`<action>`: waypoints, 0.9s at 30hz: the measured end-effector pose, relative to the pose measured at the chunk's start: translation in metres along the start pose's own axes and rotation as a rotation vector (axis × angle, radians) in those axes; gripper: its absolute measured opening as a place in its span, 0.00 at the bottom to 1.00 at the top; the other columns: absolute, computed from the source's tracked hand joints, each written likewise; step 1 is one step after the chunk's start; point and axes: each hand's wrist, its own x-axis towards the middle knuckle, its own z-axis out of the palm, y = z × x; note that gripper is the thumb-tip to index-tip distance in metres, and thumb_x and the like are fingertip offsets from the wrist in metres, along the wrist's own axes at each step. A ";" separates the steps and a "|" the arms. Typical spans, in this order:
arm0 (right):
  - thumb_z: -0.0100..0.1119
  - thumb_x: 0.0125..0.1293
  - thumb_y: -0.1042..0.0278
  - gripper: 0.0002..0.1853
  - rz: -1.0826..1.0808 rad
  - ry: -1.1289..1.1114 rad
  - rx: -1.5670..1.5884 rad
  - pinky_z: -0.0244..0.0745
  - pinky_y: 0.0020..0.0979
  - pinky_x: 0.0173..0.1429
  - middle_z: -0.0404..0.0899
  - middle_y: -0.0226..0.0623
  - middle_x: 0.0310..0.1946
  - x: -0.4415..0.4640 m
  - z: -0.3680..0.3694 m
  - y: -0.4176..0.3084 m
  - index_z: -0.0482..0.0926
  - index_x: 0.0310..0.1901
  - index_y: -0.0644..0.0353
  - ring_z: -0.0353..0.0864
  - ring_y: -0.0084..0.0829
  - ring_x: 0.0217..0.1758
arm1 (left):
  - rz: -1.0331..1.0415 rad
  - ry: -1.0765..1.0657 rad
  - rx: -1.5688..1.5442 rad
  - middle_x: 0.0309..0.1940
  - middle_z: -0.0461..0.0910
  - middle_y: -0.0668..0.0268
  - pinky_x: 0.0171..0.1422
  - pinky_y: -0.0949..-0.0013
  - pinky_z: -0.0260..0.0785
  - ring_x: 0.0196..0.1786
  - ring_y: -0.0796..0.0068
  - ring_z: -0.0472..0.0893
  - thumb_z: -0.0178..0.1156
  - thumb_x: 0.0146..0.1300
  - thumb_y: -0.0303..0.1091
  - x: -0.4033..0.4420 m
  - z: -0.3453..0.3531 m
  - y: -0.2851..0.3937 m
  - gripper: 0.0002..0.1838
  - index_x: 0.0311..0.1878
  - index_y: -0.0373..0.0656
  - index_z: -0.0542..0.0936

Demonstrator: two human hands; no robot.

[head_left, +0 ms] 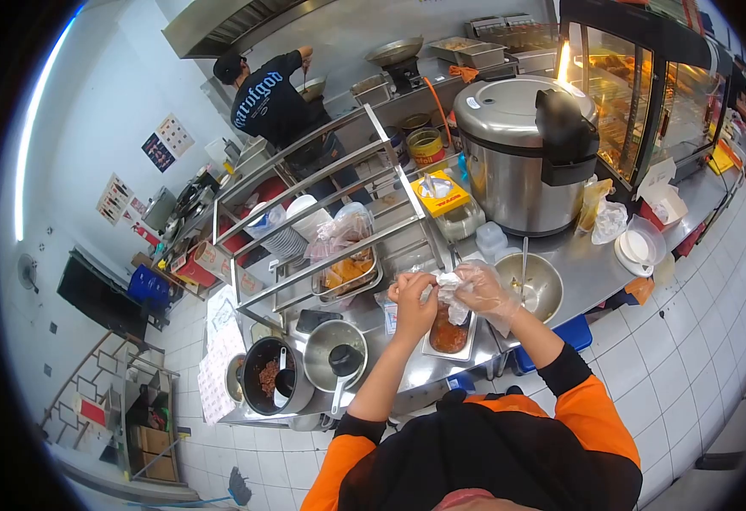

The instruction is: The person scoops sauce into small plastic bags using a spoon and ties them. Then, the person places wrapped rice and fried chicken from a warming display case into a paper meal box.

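Note:
My left hand [414,300] is bare, its fingers curled closed at the left edge of a crumpled white plastic bag [452,289]. My right hand [485,294], in a clear plastic glove, grips the same bag from the other side. Both hands are above a white tray [468,351] that holds reddish-orange sauced food [448,337]. To the right of my gloved hand is a steel mixing bowl [541,285] with a spoon [524,255] leaning in it.
At left stand a dark pot [262,379] of minced food and a steel bowl [317,345] with a black-headed ladle [344,361]. A metal rack [322,213] rises behind them. A large rice cooker [509,162] and glass warmer [624,102] stand beyond. A co-worker [270,102] faces a wok.

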 end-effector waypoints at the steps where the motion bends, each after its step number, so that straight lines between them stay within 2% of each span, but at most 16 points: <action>1: 0.64 0.54 0.68 0.17 0.045 -0.028 0.061 0.74 0.37 0.53 0.81 0.43 0.41 0.001 -0.002 -0.005 0.81 0.47 0.60 0.80 0.45 0.47 | 0.005 0.010 -0.013 0.38 0.81 0.70 0.65 0.53 0.46 0.49 0.67 0.73 0.63 0.53 0.26 -0.001 0.001 0.000 0.07 0.36 0.45 0.80; 5: 0.62 0.53 0.71 0.12 0.241 -0.070 0.305 0.75 0.36 0.47 0.82 0.44 0.37 0.006 -0.017 -0.046 0.83 0.40 0.61 0.81 0.44 0.42 | -0.008 0.039 -0.047 0.37 0.81 0.71 0.71 0.46 0.36 0.51 0.68 0.75 0.62 0.55 0.26 -0.006 0.005 -0.001 0.05 0.35 0.47 0.80; 9: 0.63 0.53 0.67 0.14 0.189 -0.071 0.100 0.74 0.37 0.48 0.82 0.46 0.38 0.003 -0.026 -0.047 0.82 0.41 0.62 0.81 0.46 0.42 | -0.048 0.056 -0.083 0.37 0.80 0.72 0.74 0.42 0.28 0.52 0.69 0.75 0.61 0.57 0.26 -0.014 0.009 0.001 0.03 0.34 0.47 0.80; 11: 0.63 0.54 0.65 0.14 0.183 0.017 0.036 0.73 0.38 0.49 0.81 0.47 0.38 0.000 -0.021 -0.044 0.82 0.41 0.63 0.80 0.47 0.42 | -0.080 0.072 -0.097 0.37 0.80 0.72 0.74 0.42 0.27 0.52 0.69 0.75 0.62 0.57 0.27 -0.013 0.006 0.003 0.03 0.33 0.47 0.80; 14: 0.64 0.54 0.62 0.15 0.213 -0.069 0.167 0.73 0.39 0.50 0.81 0.49 0.40 0.007 -0.034 -0.063 0.82 0.40 0.64 0.80 0.48 0.44 | -0.092 0.091 -0.114 0.37 0.80 0.73 0.74 0.41 0.26 0.52 0.70 0.75 0.62 0.57 0.27 -0.015 0.007 0.000 0.03 0.33 0.47 0.80; 17: 0.64 0.55 0.62 0.15 0.232 -0.111 0.034 0.73 0.40 0.50 0.81 0.49 0.40 0.011 -0.024 -0.061 0.81 0.41 0.64 0.80 0.48 0.43 | -0.102 0.092 -0.110 0.37 0.80 0.74 0.74 0.42 0.24 0.53 0.69 0.75 0.62 0.58 0.28 -0.017 0.009 -0.007 0.03 0.35 0.48 0.80; 20: 0.64 0.56 0.63 0.16 0.173 0.023 -0.099 0.74 0.40 0.51 0.81 0.48 0.39 0.004 -0.014 -0.075 0.80 0.43 0.64 0.80 0.47 0.43 | -0.106 0.093 -0.109 0.37 0.80 0.74 0.74 0.42 0.23 0.54 0.69 0.75 0.62 0.58 0.28 -0.018 0.006 -0.007 0.03 0.35 0.49 0.80; 23: 0.64 0.56 0.63 0.18 0.104 0.037 -0.148 0.74 0.40 0.52 0.81 0.48 0.41 -0.006 -0.004 -0.059 0.79 0.46 0.63 0.80 0.46 0.44 | -0.091 0.098 -0.115 0.37 0.80 0.74 0.75 0.42 0.22 0.53 0.69 0.75 0.62 0.59 0.29 -0.021 0.003 -0.004 0.02 0.34 0.48 0.80; 26: 0.65 0.56 0.63 0.19 0.243 0.018 -0.033 0.74 0.39 0.54 0.80 0.47 0.44 -0.012 -0.006 -0.054 0.78 0.48 0.64 0.80 0.44 0.48 | -0.099 0.115 -0.129 0.37 0.80 0.73 0.74 0.41 0.21 0.52 0.69 0.76 0.62 0.60 0.31 -0.023 0.000 0.000 0.00 0.34 0.48 0.80; 27: 0.65 0.56 0.63 0.19 0.214 0.028 -0.041 0.73 0.39 0.55 0.80 0.48 0.45 -0.015 -0.007 -0.050 0.78 0.48 0.64 0.79 0.45 0.49 | -0.105 0.123 -0.136 0.37 0.80 0.73 0.74 0.41 0.21 0.52 0.69 0.76 0.62 0.60 0.31 -0.023 0.001 0.001 0.01 0.33 0.48 0.81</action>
